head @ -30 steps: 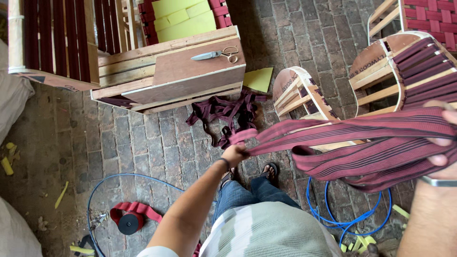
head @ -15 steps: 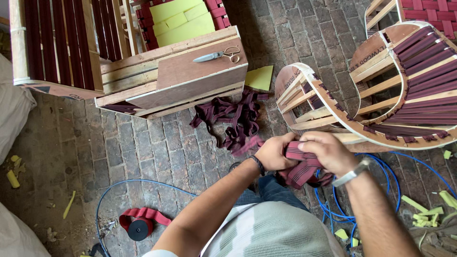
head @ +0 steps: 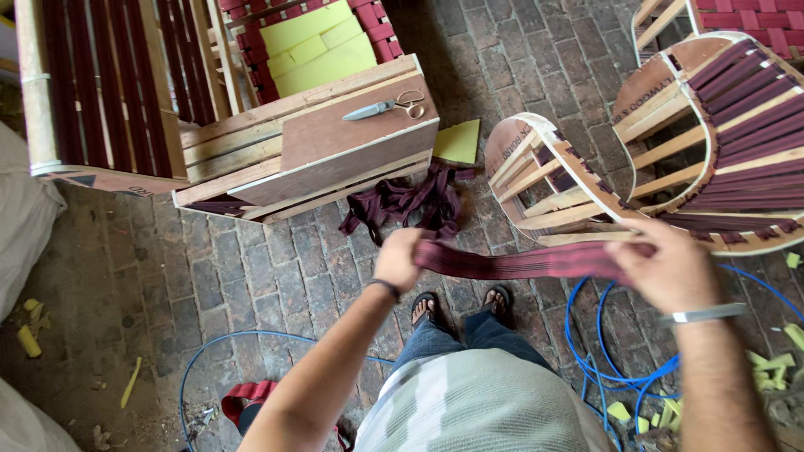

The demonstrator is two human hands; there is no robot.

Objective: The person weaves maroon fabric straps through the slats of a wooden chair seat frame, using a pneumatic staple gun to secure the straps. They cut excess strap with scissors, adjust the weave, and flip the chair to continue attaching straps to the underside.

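Note:
My left hand (head: 399,259) grips one end of a maroon webbing strap (head: 519,262). My right hand (head: 670,266), with a metal bracelet at the wrist, grips the other end, so the strap is stretched level between them at waist height. Below the strap I see my sandalled feet on the brick floor (head: 276,276). A curved wooden chair frame (head: 553,180) stands just beyond the strap. To its right, a second frame (head: 712,125) is laced with maroon straps.
A wooden sofa frame (head: 310,151) at the back carries scissors (head: 387,106) on its plywood arm. Loose maroon strap scraps (head: 410,201) lie below it. Blue hose (head: 603,351) coils on the right, a strap roll (head: 251,402) at bottom left, and yellow foam bits are scattered.
A second ago the straps were spread wide to the right. Then both hands came together bunching them. Now the hands have drawn apart again, pulling one strap taut.

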